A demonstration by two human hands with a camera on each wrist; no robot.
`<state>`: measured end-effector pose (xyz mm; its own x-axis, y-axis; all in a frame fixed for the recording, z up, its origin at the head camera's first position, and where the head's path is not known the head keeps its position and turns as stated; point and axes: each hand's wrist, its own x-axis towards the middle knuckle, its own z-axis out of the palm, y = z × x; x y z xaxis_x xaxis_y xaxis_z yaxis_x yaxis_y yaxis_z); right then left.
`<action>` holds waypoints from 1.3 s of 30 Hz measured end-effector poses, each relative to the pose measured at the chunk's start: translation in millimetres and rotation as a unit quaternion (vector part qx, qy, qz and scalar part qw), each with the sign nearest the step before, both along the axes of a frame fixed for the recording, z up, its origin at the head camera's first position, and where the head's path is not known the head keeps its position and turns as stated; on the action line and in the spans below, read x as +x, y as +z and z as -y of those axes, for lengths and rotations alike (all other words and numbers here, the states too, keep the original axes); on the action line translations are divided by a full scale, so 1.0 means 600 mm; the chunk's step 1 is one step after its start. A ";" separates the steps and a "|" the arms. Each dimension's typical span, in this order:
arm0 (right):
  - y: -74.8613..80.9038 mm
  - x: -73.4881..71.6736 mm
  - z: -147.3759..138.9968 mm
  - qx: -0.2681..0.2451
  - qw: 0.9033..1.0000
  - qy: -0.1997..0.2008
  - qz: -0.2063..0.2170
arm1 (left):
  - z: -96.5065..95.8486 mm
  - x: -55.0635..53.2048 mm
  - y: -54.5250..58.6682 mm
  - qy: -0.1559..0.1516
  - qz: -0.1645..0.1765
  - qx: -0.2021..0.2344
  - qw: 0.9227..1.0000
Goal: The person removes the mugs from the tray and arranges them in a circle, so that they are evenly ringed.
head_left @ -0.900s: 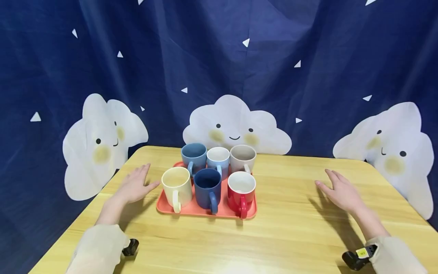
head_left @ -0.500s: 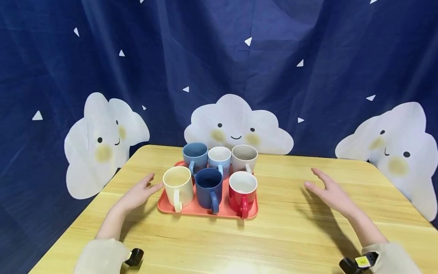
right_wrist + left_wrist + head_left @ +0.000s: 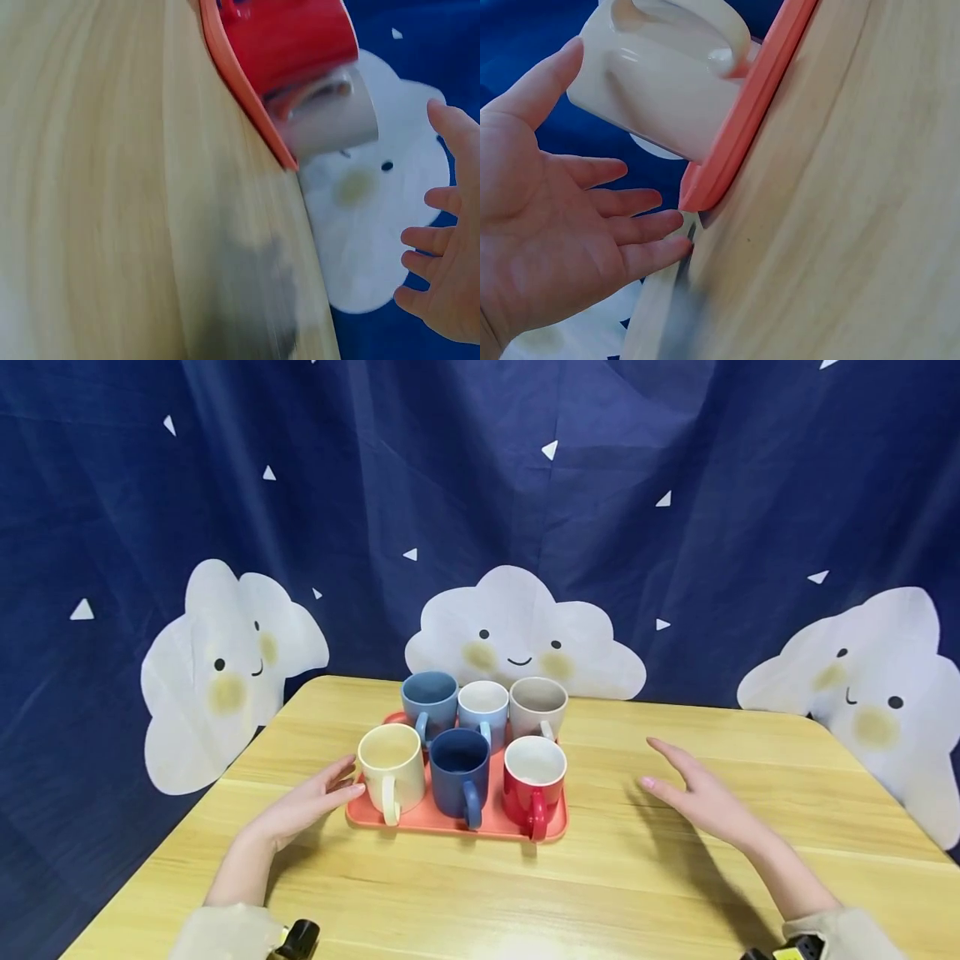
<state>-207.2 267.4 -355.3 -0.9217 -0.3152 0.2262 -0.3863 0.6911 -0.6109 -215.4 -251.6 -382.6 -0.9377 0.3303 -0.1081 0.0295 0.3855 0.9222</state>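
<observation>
Left hand [image 3: 307, 806]: thumb spread from the fingers, fingers extended, nothing held. Its thumb and fingertips lie close beside the cream mug [image 3: 408, 777]; whether skin meets the wall of the mug cannot be told from either view. The cream mug stands upright at the front left of the coral tray [image 3: 495, 823], handle toward the person.

Beside it in the front row stand the navy mug [image 3: 452, 785], at centre, and the red mug [image 3: 521, 793], at right. The back row holds, from left to right, the mid-blue mug [image 3: 438, 714], the light blue mug [image 3: 472, 718] and the grey mug [image 3: 528, 717]. All are upright.

Right hand [image 3: 705, 797]: raised over the table [image 3: 637, 893], right of the tray and well apart from it; thumb and fingers extended and spread, nothing held.

Status, as judged from this layout: early stage. Done: the left hand is placed at the tray's left side; six mugs are seated on the tray in two rows. Not yet done: neither hand has a grip on any mug or on the tray, and the right hand has a gap to close before it could touch either.
</observation>
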 end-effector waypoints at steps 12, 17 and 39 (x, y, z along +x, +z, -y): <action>-0.005 0.014 0.086 -0.080 0.996 0.048 0.013 | -0.006 0.001 -0.008 -0.004 0.003 0.010 1.000; -0.012 0.006 0.130 -0.090 0.994 0.054 0.029 | -0.005 0.001 -0.009 0.001 0.010 0.017 1.000; -0.037 -0.019 0.234 -0.173 0.981 -0.077 0.043 | -0.005 -0.003 -0.013 0.007 0.011 0.015 1.000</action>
